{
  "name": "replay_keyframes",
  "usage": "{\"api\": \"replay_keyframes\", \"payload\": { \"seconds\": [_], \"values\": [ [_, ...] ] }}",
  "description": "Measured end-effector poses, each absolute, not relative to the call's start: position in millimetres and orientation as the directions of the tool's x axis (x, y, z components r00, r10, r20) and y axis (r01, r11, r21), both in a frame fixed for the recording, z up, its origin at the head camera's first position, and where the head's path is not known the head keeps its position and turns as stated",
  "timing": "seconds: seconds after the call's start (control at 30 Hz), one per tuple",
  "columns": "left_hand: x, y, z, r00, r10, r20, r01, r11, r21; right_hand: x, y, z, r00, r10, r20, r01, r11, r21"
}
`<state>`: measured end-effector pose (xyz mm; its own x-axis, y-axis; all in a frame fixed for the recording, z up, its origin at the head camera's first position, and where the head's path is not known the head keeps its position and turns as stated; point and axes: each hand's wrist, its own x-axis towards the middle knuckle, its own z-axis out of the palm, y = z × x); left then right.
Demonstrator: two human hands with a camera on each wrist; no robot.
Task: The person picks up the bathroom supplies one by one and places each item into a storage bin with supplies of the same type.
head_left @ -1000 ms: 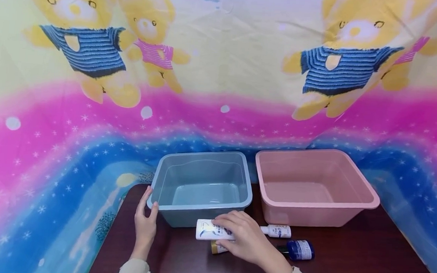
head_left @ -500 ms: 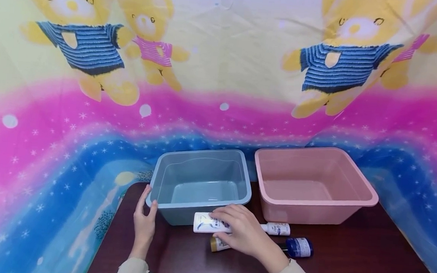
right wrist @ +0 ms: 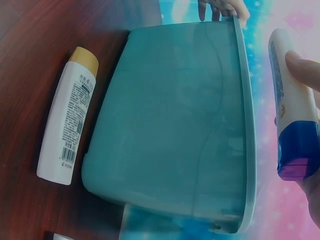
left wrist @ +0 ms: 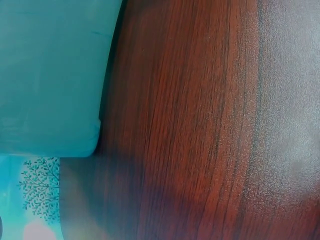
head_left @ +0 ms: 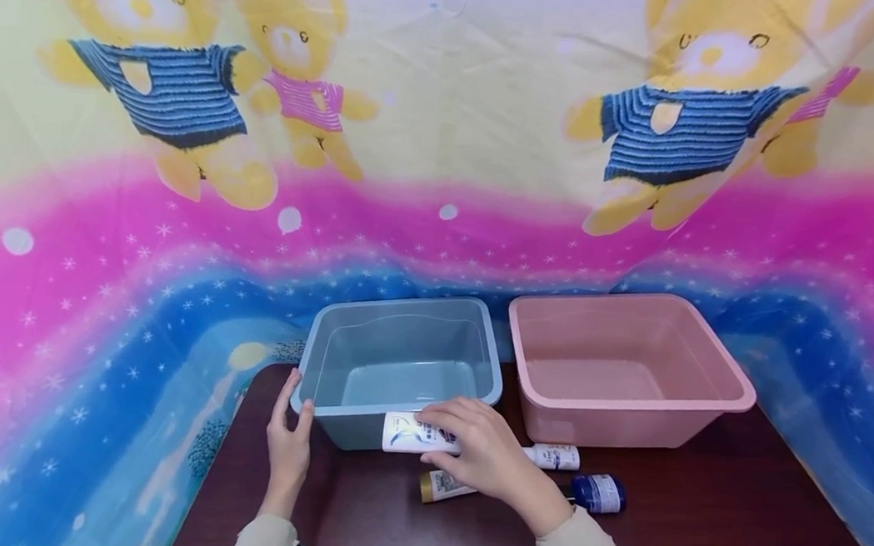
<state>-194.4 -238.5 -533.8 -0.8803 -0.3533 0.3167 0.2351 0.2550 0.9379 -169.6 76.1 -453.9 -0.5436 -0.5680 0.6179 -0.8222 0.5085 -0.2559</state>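
Note:
My right hand grips a white bottle with a blue cap, held sideways in front of the blue-grey plastic tub. The right wrist view shows the cap of this bottle beside the tub's rim. At the tub's front left corner, my left hand holds the rim, thumb to the front and fingers along the side. Below the right hand lies a white bottle with a gold cap, on its side. A white Dove bottle and a dark blue bottle lie to the right, partly hidden by the right arm.
A pink plastic tub stands to the right of the blue-grey one, with a narrow gap between them. Both are on a dark wooden table. A cloth backdrop printed with bears hangs close behind them.
My right hand has raised the white bottle and moved it slightly left, up toward the tub's front rim. More of the gold-capped bottle shows now. The left hand stays at the corner.

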Motion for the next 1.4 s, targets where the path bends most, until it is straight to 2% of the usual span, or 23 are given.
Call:
{"api": "replay_keyframes", "payload": {
  "seconds": [0.23, 0.4, 0.7, 1.07, 1.3, 1.4],
  "values": [
    [-196, -238, -530, -0.878, -0.353, 0.322, 0.246, 0.245, 0.938, -175, 77, -451, -0.535, -0.576, 0.618, -0.825, 0.512, -0.238],
    [-198, -237, -528, -0.877, -0.337, 0.343, 0.275, 0.233, 0.933, -179, 79, -448, -0.549, -0.57, 0.611, -0.817, 0.519, -0.251],
    [-195, -236, -528, -0.877, -0.355, 0.325, 0.256, 0.228, 0.939, -184, 79, -445, -0.588, -0.569, 0.575, -0.795, 0.536, -0.282],
    [-193, -235, -532, -0.878, -0.356, 0.32, 0.259, 0.209, 0.943, -191, 77, -446, -0.593, -0.567, 0.572, -0.791, 0.543, -0.282],
    [-178, -223, -500, -0.885, -0.347, 0.311, 0.254, 0.201, 0.946, -198, 77, -445, -0.584, -0.579, 0.569, -0.798, 0.539, -0.27],
    [-177, -223, -499, -0.885, -0.348, 0.309, 0.25, 0.204, 0.947, -201, 77, -445, -0.587, -0.574, 0.571, -0.794, 0.546, -0.267]
  ]
}}
